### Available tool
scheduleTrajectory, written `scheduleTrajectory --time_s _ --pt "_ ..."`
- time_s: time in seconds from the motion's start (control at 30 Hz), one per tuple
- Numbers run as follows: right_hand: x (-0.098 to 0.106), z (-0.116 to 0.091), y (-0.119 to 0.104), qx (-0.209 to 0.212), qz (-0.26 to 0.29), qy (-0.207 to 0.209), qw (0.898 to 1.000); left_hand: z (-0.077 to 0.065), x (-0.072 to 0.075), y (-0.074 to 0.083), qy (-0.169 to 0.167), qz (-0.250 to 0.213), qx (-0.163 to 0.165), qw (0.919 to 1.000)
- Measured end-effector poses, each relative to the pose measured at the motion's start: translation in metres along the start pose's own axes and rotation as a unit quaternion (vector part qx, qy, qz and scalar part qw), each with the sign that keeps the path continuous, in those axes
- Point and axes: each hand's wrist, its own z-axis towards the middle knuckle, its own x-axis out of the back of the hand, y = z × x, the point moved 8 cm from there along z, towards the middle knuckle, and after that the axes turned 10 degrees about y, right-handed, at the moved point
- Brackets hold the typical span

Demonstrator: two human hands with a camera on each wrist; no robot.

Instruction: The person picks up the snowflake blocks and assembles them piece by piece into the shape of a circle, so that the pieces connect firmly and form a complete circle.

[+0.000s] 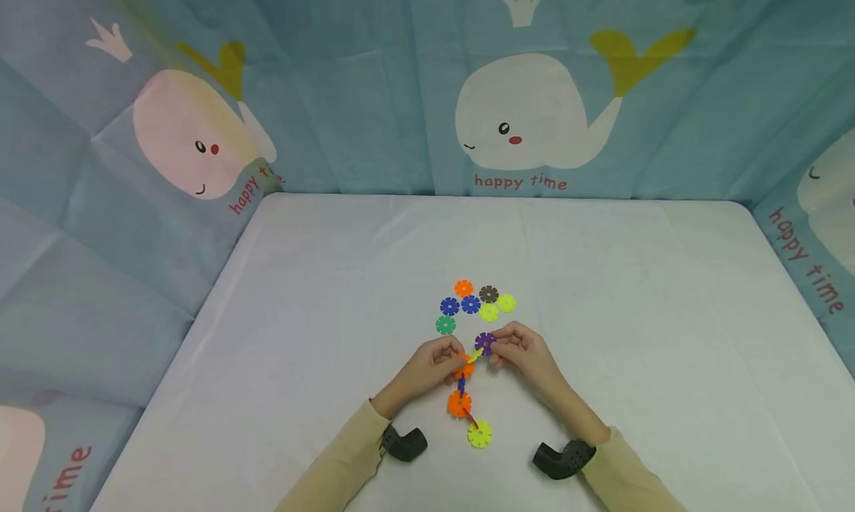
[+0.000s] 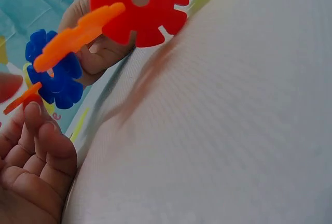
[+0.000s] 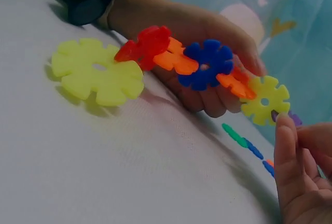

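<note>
A blue whale-print backdrop (image 1: pixel 374 111) hangs around a white table (image 1: pixel 347 297), where a person in tan sleeves (image 1: pixel 341 460) works. The left hand (image 1: pixel 430 365) pinches an orange disc (image 1: pixel 464 369) near the far end of a chain of slotted discs, probably to steady it. The right hand (image 1: pixel 528 352) holds a purple disc (image 1: pixel 485 343) between thumb and fingers, apparently gripped by its rim to leave its other side free against the neighbouring yellow disc (image 1: pixel 475 356); how firmly these two are joined cannot be told. The chain lies between the hands, its long axis running away from the person, with the purple end pointing away and slightly right. Its near end, another yellow disc (image 1: pixel 479 434), sits low at the tabletop. Neighbouring discs stand crosswise, seemingly because slot meets slot. Beyond the hands, loose discs (image 1: pixel 450 306) lie flat in a cluster, presumably kept within reach.
</note>
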Motion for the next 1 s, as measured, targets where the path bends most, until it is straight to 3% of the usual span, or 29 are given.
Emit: scheduleTrajectory --time_s 0.23,0.43,1.0 --pt "-0.011 0.002 -0.003 0.013 0.022 -0.047 0.999 0.001 0.002 0.001 0.02 -0.007 0.001 0.9998" --pt "-0.019 0.002 0.001 0.009 0.03 -0.059 0.998 0.001 0.008 0.003 0.049 -0.003 -0.008 0.9988" --pt "-0.025 -0.002 0.0 0.003 0.013 -0.096 0.995 0.0 0.006 0.002 0.053 0.012 -0.027 0.9982"
